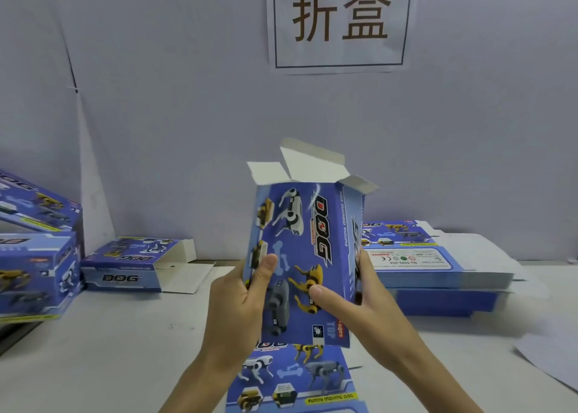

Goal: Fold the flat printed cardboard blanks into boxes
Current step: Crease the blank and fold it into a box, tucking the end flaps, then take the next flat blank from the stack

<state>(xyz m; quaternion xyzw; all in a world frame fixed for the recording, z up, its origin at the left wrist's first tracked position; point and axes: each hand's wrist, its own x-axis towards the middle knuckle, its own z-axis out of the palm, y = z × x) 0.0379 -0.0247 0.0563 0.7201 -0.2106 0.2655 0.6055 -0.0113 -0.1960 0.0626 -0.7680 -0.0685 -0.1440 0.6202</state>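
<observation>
Basically mid-fold: box [300,256] is held in the air at frame centre, above the surface [125,350] and in front of the wall. It is opened into a sleeve.

Left hand [237,306] grips the 9 o'clock edge, with the thumb [266,268] flat on the printed front. The rest of that hand wraps behind, out of sight. Right hand [353,300] grips the 3 o'clock side, thumb on the front and fingers [365,267] curled onto the side panel. Both hands pinch the box, neither is spread.

Risks:
- The sleeve looks only loosely squared. Uneven squeeze from the two hands could collapse it back flat or skew it.
- The thumbs press on an unsupported front panel, so too much force would likely dent or crease the print.
- Flaps [312,162] at 12 o'clock stand loose and unfolded. Tucking them in the wrong order, or catching a corner, could bend one.
- The lower end's state cannot be told, as the front panel hides it. If it is untucked, the box will not hold its shape when set down.

Orientation: the long axis runs upright, 6 to 12 o'clock, nearly vertical. The open end points to 12 o'clock, the printed front faces the camera, and the DOG lettering runs sideways down the panel.

Nearby, a flat blank [294,378] lies at 6 o'clock under the box. A stack [438,265] of blanks sits at 3 o'clock and folded boxes [125,265] at 9 o'clock.
</observation>
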